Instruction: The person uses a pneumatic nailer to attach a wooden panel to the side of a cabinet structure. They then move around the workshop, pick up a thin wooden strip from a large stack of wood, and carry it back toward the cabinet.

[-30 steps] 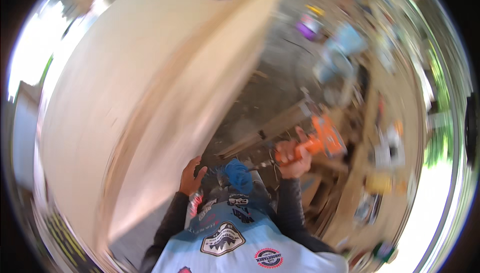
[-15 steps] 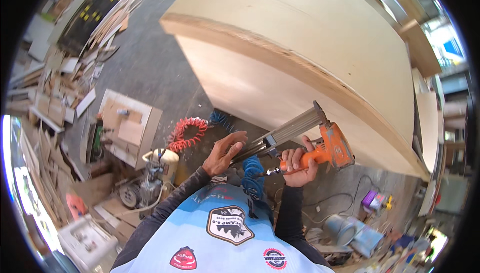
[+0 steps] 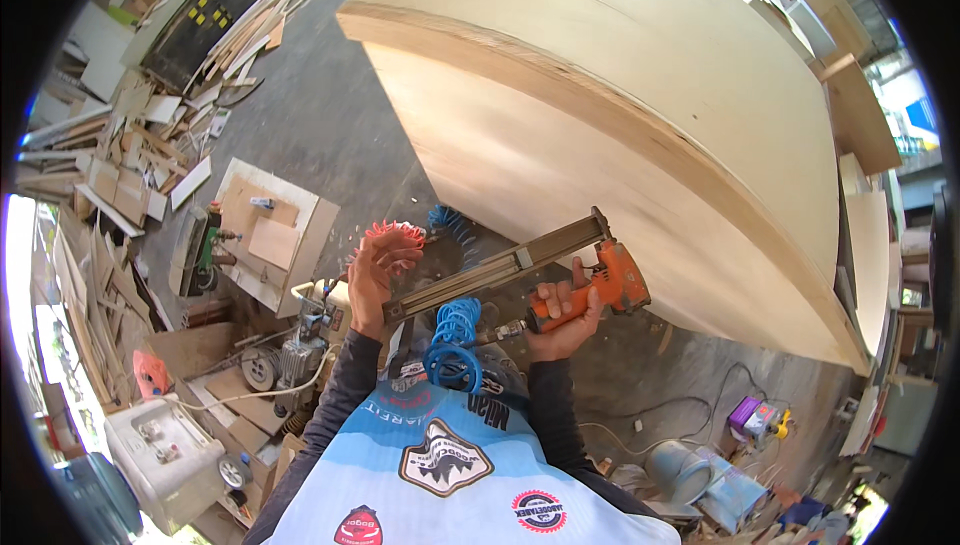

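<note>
Got my right hand [image 3: 565, 323] wrapped round the orange nail gun [image 3: 624, 280], nose [image 3: 599, 217] pointing away from me, just ahead of that hand. Its long magazine [image 3: 495, 267] slants back leftward, tail end right by my left hand [image 3: 374, 280], fingers loose and slightly bent.

The person wears a jersey [image 3: 600, 505] which is white at the chest and passes into pale blue, then stronger blue toward the waist. From under its short ends come a tight black left sleeve [image 3: 340, 385] and a black right sleeve [image 3: 555, 410], both reaching to the wrist. On the front are printed a cream mountain badge [image 3: 445, 458] with dark border, a red shield-like emblem [image 3: 358, 528], and a round red saw-toothed emblem [image 3: 539, 512] with dark middle. Dark and reddish lettering [image 3: 488, 408] sits lower, partly hidden.
</note>
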`<state>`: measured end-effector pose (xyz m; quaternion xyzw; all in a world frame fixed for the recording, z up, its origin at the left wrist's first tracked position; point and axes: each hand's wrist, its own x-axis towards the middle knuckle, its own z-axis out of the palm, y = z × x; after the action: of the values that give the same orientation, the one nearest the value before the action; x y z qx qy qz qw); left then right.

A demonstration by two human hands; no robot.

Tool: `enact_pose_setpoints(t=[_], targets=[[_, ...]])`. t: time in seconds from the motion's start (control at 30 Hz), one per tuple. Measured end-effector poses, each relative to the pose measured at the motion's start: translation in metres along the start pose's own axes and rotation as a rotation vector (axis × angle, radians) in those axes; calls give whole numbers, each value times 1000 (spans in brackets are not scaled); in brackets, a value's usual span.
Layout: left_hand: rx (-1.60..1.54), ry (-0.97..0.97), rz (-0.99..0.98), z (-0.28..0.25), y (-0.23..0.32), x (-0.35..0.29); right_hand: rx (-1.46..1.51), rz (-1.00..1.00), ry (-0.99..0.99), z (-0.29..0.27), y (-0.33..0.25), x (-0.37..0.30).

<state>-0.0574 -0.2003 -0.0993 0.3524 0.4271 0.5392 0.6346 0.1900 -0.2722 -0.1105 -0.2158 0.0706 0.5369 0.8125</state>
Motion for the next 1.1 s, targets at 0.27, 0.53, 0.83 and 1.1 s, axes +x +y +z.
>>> enact_pose_setpoints(t=[0.27,0.53,0.83,1.1], targets=[[-57,-109,-54,87,-32,28,10,-27,-39,16,27,-29],[-93,-163,-46,82,-37,45,15,-182,-161,13,15,-29],[157,-231,5,83,-8,60,-198,-680,-101,17,-35,-18],[393,-806,196,220,-16,48,-362,-933,-145,19,-106,-24]])
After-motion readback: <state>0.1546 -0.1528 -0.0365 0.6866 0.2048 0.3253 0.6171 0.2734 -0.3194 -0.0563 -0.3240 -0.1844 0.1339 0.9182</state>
